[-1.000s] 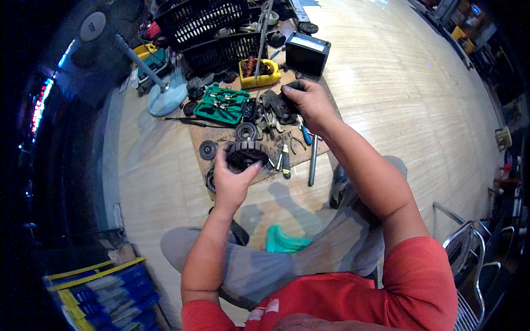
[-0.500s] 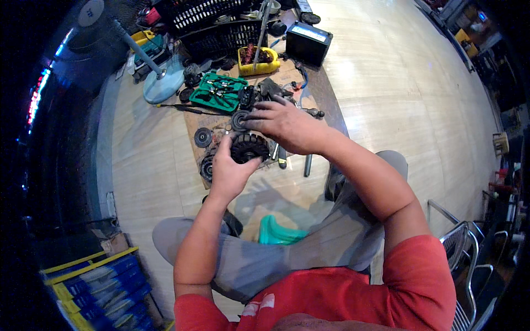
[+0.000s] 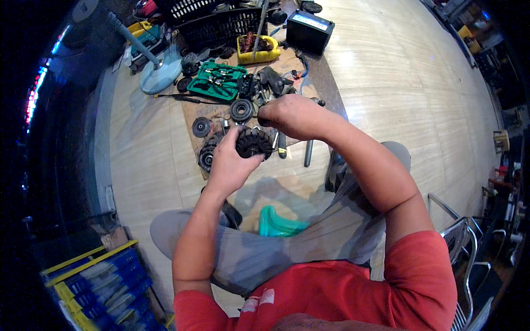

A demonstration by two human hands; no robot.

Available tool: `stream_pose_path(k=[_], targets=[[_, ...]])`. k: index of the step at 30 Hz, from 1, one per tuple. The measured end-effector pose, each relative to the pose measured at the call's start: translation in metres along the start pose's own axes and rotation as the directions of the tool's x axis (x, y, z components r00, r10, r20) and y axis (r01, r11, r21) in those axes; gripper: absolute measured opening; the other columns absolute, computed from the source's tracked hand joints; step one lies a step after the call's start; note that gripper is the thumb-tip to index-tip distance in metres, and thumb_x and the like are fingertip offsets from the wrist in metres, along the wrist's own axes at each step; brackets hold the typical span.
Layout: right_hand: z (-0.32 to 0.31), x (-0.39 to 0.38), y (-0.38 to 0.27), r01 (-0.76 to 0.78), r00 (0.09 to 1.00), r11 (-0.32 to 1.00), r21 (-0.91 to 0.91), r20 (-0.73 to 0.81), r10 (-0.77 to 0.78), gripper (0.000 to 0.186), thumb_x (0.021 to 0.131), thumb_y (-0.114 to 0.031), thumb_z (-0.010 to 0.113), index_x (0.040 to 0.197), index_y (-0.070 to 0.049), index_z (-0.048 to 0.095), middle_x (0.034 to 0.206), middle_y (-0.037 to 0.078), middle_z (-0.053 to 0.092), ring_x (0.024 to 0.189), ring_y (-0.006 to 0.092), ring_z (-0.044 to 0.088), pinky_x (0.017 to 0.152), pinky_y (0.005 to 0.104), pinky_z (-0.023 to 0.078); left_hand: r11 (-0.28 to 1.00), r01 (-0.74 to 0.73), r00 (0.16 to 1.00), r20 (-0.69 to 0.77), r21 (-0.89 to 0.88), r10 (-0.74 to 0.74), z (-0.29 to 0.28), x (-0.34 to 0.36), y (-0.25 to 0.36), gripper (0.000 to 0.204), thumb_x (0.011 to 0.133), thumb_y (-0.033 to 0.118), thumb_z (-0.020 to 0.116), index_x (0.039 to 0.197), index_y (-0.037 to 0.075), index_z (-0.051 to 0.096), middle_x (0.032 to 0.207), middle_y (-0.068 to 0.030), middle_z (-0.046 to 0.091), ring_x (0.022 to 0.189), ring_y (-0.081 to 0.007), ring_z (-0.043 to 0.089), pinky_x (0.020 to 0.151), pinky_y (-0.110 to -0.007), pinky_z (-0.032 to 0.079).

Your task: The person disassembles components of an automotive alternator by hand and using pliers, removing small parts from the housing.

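My left hand (image 3: 231,164) grips a black, round, toothed rotor (image 3: 254,143), thumb on the near side and fingers round its left. To its upper right, my right hand (image 3: 291,117) is curled closed with its back turned up; whatever its fingers hold, if anything, is hidden. Just left of those fingers a dark grooved pulley (image 3: 241,110) lies on the cardboard (image 3: 193,115). A smaller grey disc (image 3: 201,127) lies farther left, above a round black housing (image 3: 206,158).
A green tool case (image 3: 217,81) lies open beyond the parts. Behind it stand a yellow cut container (image 3: 258,55), a black battery (image 3: 309,32) and black crates (image 3: 221,33). A fan base (image 3: 160,75) is at left. A green plastic stool (image 3: 280,222) sits near my legs.
My right hand has gone from spread fingers over the pulley to a curled hand slightly right of it, uncovering the pulley. My left hand keeps the rotor, slightly shifted and tilted.
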State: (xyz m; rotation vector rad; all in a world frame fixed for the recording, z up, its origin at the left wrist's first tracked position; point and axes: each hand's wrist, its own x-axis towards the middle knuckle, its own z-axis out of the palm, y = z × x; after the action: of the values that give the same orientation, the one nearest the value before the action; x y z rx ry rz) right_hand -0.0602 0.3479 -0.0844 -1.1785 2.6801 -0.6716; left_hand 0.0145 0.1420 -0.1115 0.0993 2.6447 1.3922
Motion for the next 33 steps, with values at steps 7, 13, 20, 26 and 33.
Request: stream_pose_path(k=[7,13,20,26,33], targets=[[-0.017,-0.005,-0.01,-0.011,0.999,1.0,-0.024,-0.04,0.01,0.013,0.084,-0.017,0.063,0.085,-0.005,0.062,0.081,0.015,0.063,0.08,0.0371,0.062,0.069,0.0474,0.048,0.983,0.172,0.975,-0.135,-0.063,-0.179,-0.002,0.007,-0.009,0.061,0.066,0.02,0.082,0.116,-0.001,0.056,0.102,-0.0191,0.068,0.092,-0.0286,0.067,0.083,-0.037,0.051],[-0.021,-0.011,-0.015,-0.012,0.996,0.999,-0.036,-0.086,0.009,0.015,0.085,-0.02,0.061,0.085,-0.006,0.061,0.08,0.015,0.064,0.079,0.0378,0.062,0.067,0.0486,0.048,0.8,0.099,0.934,-0.222,-0.592,-0.28,-0.005,0.019,-0.032,0.053,0.074,0.011,0.078,0.117,-0.003,0.05,0.104,-0.0138,0.064,0.089,-0.0221,0.066,0.078,-0.033,0.055],[-0.019,-0.014,-0.004,-0.102,0.991,0.989,-0.11,-0.099,0.091,0.015,0.087,-0.022,0.056,0.088,-0.008,0.062,0.083,0.014,0.066,0.082,0.0367,0.065,0.069,0.0496,0.05,0.494,-0.007,0.941,-0.172,-0.87,-0.29,-0.022,0.019,-0.013,0.034,0.082,-0.003,0.066,0.113,-0.002,0.051,0.101,-0.0126,0.064,0.087,-0.0224,0.067,0.073,-0.036,0.059],[-0.015,-0.012,0.009,-0.115,0.98,0.988,-0.101,-0.175,0.097,0.014,0.088,-0.021,0.056,0.087,-0.008,0.062,0.084,0.014,0.067,0.082,0.0369,0.065,0.069,0.0494,0.049,0.482,-0.06,0.953,-0.194,-0.874,-0.234,-0.026,0.019,-0.004,0.033,0.082,-0.004,0.066,0.112,-0.002,0.052,0.101,-0.0124,0.064,0.085,-0.0227,0.068,0.073,-0.035,0.059],[-0.007,-0.014,0.013,-0.164,0.985,0.986,-0.04,-0.066,0.161,0.018,0.086,-0.022,0.064,0.094,-0.006,0.063,0.086,0.016,0.065,0.085,0.0382,0.062,0.073,0.0482,0.048,0.574,-0.036,0.934,-0.232,-0.818,-0.272,-0.015,0.022,-0.009,0.035,0.081,-0.003,0.07,0.112,-0.002,0.052,0.101,-0.0121,0.065,0.085,-0.0206,0.067,0.074,-0.033,0.058]])
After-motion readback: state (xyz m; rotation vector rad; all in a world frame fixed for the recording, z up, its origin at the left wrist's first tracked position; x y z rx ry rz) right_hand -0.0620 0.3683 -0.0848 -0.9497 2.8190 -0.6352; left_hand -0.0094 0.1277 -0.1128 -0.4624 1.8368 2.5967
